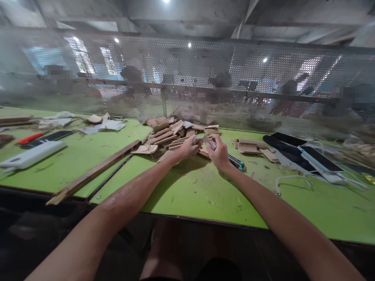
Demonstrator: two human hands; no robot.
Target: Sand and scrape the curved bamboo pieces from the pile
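Above the green table (175, 195), my two hands work close together in front of a heap of split bamboo pieces (165, 136). My left hand (190, 147) is closed, its fingers pinched; what lies in them is mostly hidden. The fingers of my right hand (219, 152) are closed on a small flat grey piece (209, 142), its tip pointing towards my left hand. Just right of my right wrist lies a black and teal utility knife (237, 163), partly covered by that hand.
A long wooden strip (96, 169) overhangs the front edge at left. Further left lie a white power strip (35, 155) and a red-handled tool (31, 137). Phones (320, 159) and a white cable (293, 177) lie right. A perforated metal screen (187, 78) stands behind, with people beyond.
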